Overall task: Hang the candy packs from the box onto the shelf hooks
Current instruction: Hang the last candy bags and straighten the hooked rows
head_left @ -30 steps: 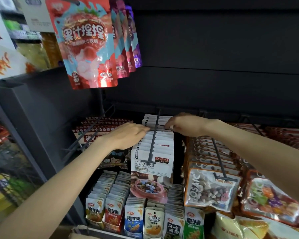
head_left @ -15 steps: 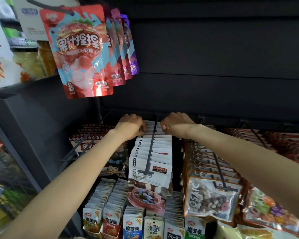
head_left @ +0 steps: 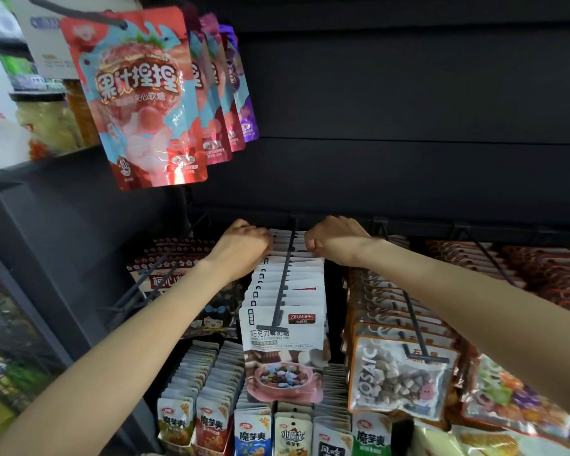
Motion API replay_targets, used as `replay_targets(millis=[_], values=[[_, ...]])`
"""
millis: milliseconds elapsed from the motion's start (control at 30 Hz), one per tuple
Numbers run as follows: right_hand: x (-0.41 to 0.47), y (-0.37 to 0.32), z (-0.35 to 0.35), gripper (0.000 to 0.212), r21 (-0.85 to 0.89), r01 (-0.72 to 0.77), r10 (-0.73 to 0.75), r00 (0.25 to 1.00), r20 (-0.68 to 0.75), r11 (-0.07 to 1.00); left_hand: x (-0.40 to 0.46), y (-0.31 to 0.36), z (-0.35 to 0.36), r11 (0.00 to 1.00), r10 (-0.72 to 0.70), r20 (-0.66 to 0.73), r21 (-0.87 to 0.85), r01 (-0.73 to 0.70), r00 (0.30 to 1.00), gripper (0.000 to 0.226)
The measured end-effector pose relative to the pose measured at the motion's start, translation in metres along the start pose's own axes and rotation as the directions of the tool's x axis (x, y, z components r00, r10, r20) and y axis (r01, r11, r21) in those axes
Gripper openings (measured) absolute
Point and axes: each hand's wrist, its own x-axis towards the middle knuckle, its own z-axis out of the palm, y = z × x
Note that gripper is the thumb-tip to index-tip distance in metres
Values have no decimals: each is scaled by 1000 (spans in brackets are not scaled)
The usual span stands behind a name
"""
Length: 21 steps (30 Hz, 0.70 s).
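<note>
A long row of white chocolate candy packs (head_left: 285, 337) hangs on a dark shelf hook (head_left: 285, 274) in the middle of the shelf. My left hand (head_left: 244, 243) and my right hand (head_left: 334, 240) reach to the rear of that row, one on each side of the hook. Both have curled fingers gripping the top edges of the rearmost packs near the back wall. The box named in the task is out of view.
Orange-edged Mosaic stone candy packs (head_left: 399, 373) hang on the hook to the right. Red strawberry gummy packs (head_left: 142, 100) hang above at the upper left. Small konjac snack packs (head_left: 254, 432) fill the row below. Dark plum packs (head_left: 165, 274) hang at the left.
Both hands have slid farther back along the hook, from the middle of the white pack row to its rear end. The camera has tilted slightly upward.
</note>
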Motion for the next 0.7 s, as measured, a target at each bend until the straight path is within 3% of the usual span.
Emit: replay_targets(millis=[267, 467, 567, 700], values=[[0, 0, 7, 13, -22, -18, 19, 1000, 9, 1000, -6, 4, -1, 999, -47, -37, -25, 46, 998, 11], [-4, 11, 8, 14, 13, -26, 26, 999, -34, 1000, -6, 3, -8, 967, -136, 65, -209, 147, 989, 27], [-4, 15, 8, 25, 86, -45, 51, 996, -67, 995, -3, 7, -9, 904, -187, 171, -354, 238, 967, 37], [-4, 14, 10, 46, 125, -55, 46, 996, 71, 991, 0, 17, -10, 859, -129, 314, -439, 264, 941, 47]])
